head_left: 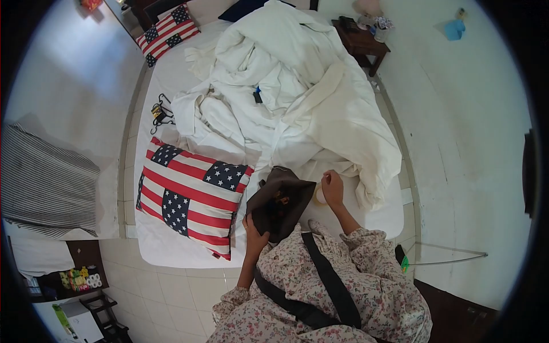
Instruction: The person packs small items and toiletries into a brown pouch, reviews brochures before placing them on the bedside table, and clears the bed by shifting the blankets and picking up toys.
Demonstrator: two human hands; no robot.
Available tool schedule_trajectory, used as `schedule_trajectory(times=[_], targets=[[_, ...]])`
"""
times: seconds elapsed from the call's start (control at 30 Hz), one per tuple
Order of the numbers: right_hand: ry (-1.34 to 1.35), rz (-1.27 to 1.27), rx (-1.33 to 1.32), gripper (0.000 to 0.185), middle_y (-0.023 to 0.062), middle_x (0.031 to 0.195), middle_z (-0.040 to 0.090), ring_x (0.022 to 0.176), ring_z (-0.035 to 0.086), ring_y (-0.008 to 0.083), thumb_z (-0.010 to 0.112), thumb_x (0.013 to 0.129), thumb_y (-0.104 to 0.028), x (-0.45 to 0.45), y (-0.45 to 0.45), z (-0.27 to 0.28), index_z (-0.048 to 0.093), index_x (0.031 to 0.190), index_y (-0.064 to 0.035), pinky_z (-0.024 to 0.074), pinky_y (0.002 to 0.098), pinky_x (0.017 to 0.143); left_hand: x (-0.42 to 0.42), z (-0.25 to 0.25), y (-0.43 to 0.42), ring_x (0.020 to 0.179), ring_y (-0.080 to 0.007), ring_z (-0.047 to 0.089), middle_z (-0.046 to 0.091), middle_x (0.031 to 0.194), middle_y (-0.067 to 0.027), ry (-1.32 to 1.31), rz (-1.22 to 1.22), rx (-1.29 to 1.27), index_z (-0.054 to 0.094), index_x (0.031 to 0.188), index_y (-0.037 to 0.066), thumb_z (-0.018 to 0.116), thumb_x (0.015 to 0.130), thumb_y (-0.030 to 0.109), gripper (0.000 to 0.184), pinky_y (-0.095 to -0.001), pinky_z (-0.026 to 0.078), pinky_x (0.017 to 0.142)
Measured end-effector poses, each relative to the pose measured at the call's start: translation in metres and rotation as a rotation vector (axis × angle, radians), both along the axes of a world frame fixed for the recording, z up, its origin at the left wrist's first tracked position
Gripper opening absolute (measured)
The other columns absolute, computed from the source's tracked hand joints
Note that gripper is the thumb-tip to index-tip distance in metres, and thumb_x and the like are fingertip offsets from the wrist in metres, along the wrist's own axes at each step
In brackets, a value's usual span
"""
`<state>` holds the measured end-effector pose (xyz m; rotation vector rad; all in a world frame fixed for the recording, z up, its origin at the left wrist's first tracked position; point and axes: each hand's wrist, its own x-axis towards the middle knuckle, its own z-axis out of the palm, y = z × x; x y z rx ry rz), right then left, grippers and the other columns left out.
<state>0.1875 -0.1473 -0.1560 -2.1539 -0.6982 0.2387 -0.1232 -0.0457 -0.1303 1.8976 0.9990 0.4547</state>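
At the near edge of the bed, a dark brown cloth bag [269, 208] stands with its mouth open, and small orange and red things show dimly inside. My left hand [255, 231] grips the bag's near left rim, thumb on the inner side. Just right of the bag, my right hand [331, 187] is closed with its fingers curled; what it holds, if anything, is hidden. A pale yellowish round item [319, 197] lies on the sheet between the bag and my right hand. The large flag-patterned pillow [191, 197] lies left of the bag.
A rumpled white duvet [309, 74] covers much of the bed [166, 251]. Black hangers [162, 114] lie near its left edge, and a small black item [258, 96] rests on the duvet. A wooden bedside table [360, 43] stands at the far right.
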Motion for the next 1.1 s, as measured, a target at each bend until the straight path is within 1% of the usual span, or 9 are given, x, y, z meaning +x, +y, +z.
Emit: schedule_trajectory(times=[0.2, 0.3, 0.4, 0.5, 0.63, 0.73, 0.83, 1.0, 1.1], targets=[[-0.389, 0.454, -0.584, 0.044, 0.0168, 0.096, 0.061, 0.102, 0.056, 0.0388, 0.069, 0.075, -0.018, -0.034, -0.068, -0.072, 0.054, 0.113, -0.0032, 0.0515, 0.0446, 0.085, 0.002, 0.022, 0.011, 0.129, -0.0425, 0.033, 0.025, 0.139, -0.0282, 0.055, 0.11, -0.069, 0.022, 0.141, -0.004, 0.064, 0.066, 0.002, 0.086, -0.0416, 0.029, 0.111], [-0.142, 0.453, -0.607, 0.032, 0.0144, 0.109, 0.059, 0.112, 0.054, 0.0377, 0.068, 0.076, -0.014, -0.053, -0.083, -0.129, 0.057, 0.105, -0.0043, 0.0512, 0.0471, 0.086, -0.005, 0.017, 0.018, 0.129, -0.0423, 0.033, 0.027, 0.138, -0.0286, 0.061, 0.126, -0.051, 0.024, 0.14, -0.004, 0.064, 0.066, 0.002, 0.084, -0.041, 0.028, 0.111], [-0.101, 0.454, -0.483, 0.031, 0.0184, 0.092, 0.062, 0.096, 0.06, 0.0387, 0.068, 0.078, -0.022, -0.047, -0.094, -0.145, 0.058, 0.099, -0.0003, 0.0506, 0.0459, 0.08, -0.008, 0.014, 0.018, 0.129, -0.0423, 0.033, 0.026, 0.139, -0.0287, 0.091, 0.1, -0.062, 0.023, 0.142, -0.004, 0.064, 0.066, 0.001, 0.087, -0.0405, 0.028, 0.111], [0.15, 0.157, -0.237, 0.021, 0.0202, 0.09, 0.064, 0.091, 0.062, 0.0379, 0.063, 0.082, -0.017, -0.032, -0.085, -0.096, 0.059, 0.091, 0.0013, 0.0485, 0.046, 0.074, -0.004, 0.017, 0.014, 0.129, -0.0418, 0.034, 0.027, 0.138, -0.028, 0.07, 0.048, -0.042, 0.02, 0.144, -0.003, 0.064, 0.065, 0.001, 0.09, -0.0402, 0.029, 0.111], [0.343, -0.034, 0.043, 0.022, 0.009, 0.081, 0.064, 0.077, 0.061, 0.0189, 0.063, 0.089, -0.02, -0.005, -0.051, -0.012, 0.06, 0.097, -0.0002, 0.0459, 0.0321, 0.068, 0.003, 0.026, 0.008, 0.128, -0.0408, 0.036, 0.029, 0.136, -0.0274, 0.103, 0.04, -0.061, 0.018, 0.146, -0.002, 0.063, 0.065, -0.001, 0.093, -0.0398, 0.029, 0.111], [0.451, 0.087, 0.294, 0.026, 0.0119, 0.079, 0.061, 0.073, 0.056, 0.0179, 0.064, 0.09, -0.023, -0.01, -0.026, 0.062, 0.061, 0.101, 0.0005, 0.0452, 0.0317, 0.069, 0.003, 0.016, 0.009, 0.128, -0.0406, 0.036, 0.029, 0.136, -0.0276, 0.068, 0.024, -0.052, 0.018, 0.146, -0.002, 0.063, 0.065, -0.002, 0.093, -0.0398, 0.03, 0.111], [0.432, 0.504, 0.164, 0.025, 0.0116, 0.081, 0.063, 0.073, 0.059, 0.0206, 0.062, 0.09, -0.025, -0.034, -0.003, 0.132, 0.062, 0.098, -0.0008, 0.0465, 0.0326, 0.068, 0.001, 0.004, 0.011, 0.128, -0.0412, 0.035, 0.029, 0.136, -0.0281, 0.009, 0.019, -0.054, 0.018, 0.146, -0.002, 0.063, 0.064, -0.003, 0.093, -0.0401, 0.029, 0.111], [-0.078, 1.104, -0.205, 0.025, 0.0091, 0.087, 0.063, 0.088, 0.064, 0.0302, 0.066, 0.083, -0.025, -0.08, 0.036, 0.1, 0.066, 0.102, -0.008, 0.0507, 0.0418, 0.074, 0.002, 0.002, 0.009, 0.13, -0.0421, 0.033, 0.03, 0.137, -0.0292, -0.021, 0.04, -0.073, 0.018, 0.145, -0.003, 0.063, 0.065, -0.003, 0.092, -0.0411, 0.029, 0.111], [-0.379, 1.074, -0.245, 0.031, 0.0118, 0.107, 0.06, 0.101, 0.06, 0.0305, 0.067, 0.08, -0.024, -0.104, 0.048, 0.066, 0.064, 0.106, -0.0082, 0.0495, 0.0431, 0.081, 0.003, 0.005, 0.01, 0.131, -0.0431, 0.033, 0.03, 0.137, -0.0296, -0.018, 0.019, -0.026, 0.018, 0.145, -0.002, 0.062, 0.065, -0.005, 0.091, -0.0418, 0.028, 0.112]])
